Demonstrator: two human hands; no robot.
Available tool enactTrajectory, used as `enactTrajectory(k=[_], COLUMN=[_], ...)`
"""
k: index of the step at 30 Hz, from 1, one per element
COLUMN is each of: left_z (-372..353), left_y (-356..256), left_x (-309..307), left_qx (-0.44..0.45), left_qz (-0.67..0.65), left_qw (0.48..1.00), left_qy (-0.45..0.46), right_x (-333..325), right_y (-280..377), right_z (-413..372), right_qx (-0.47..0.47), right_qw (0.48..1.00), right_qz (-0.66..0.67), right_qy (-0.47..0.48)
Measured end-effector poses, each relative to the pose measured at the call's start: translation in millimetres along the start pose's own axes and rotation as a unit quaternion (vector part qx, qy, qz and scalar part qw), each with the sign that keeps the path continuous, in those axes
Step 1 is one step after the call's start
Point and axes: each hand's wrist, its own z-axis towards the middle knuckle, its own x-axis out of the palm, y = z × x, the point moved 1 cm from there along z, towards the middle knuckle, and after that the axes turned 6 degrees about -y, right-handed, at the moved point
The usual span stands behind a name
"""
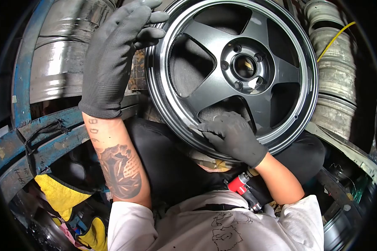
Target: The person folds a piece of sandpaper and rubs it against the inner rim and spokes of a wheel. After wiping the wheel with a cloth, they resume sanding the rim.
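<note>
A big dark wheel (199, 92) is in front of the person, over the black pants (155, 163). Its front faces up at the person's head. It is round, so it is about as long one way as the other. Five wide arms go out from the middle like a star. One points down and left, one up and left, one up and right, one almost straight right, and one down and right. There is a big round hole in the middle, with five small holes around it. A bit of yellow-brown shows through the big hole.

The left hand (127, 46) wears a dark glove. It is up by the wheel's left edge, loosely spread, with its fingers bent a little. You cannot tell if the fingertips touch the wheel. The right hand (234, 136) wears a dark glove too. It is at the bottom edge of the wheel, with its fingers bent close together. You cannot tell if it pinches something thin.

On the left, a blue rack (23, 71) has shiny silver rims (56, 69) stacked in it. More silver rims stand in a pile (333, 62) on the right, near a yellow cord (335, 41). A yellow cloth (60, 195) hangs low on the left. A red and black tool (238, 183) lies below the right hand, near the white shirt (188, 234).
</note>
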Motion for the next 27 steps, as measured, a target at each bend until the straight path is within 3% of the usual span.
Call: enactTrajectory(k=[6, 9, 12, 15, 17, 19, 21, 27], left_z=[2.6, -2.3, -1.5, 0.9, 3.2, 2.0, -2.4, -4.0], left_y=[2.8, -10.0, -7.0, -6.3, -9.9, -5.9, -13.2, -12.2], left_x=[-3.1, 6.3, 6.2, 6.8, 3.6, 7.6, 13.8, 18.7], left_qx=[0.016, -0.020, -0.028, -0.045, -0.070, -0.024, -0.060, -0.016], left_qz=[0.014, 0.027, 0.022, -0.004, -0.026, 0.017, -0.008, 0.069], left_qw=[1.000, 0.999, 0.999, 0.998, 0.996, 0.999, 0.998, 0.997], left_qy=[0.023, 0.014, 0.022, 0.034, 0.041, 0.039, 0.037, 0.040], right_x=[4.1, -1.6, 9.3, -4.8, -2.6, -1.6, -2.0, 2.6], right_y=[2.1, 3.9, 4.7, 9.3, 13.2, 13.7, 10.3, 12.9], right_z=[-1.4, -2.4, 4.6, -0.3, 5.1, 3.0, 2.5, 7.3], right_qx=[-0.008, -0.014, -0.036, -0.023, -0.019, -0.017, -0.027, -0.041], right_qw=[1.000, 0.999, 0.998, 0.998, 0.998, 0.998, 0.998, 0.997], right_qz=[-0.020, -0.029, -0.031, -0.052, -0.052, -0.050, -0.048, -0.046], right_qy=[-0.021, 0.009, -0.044, 0.002, -0.016, -0.022, -0.025, -0.041])
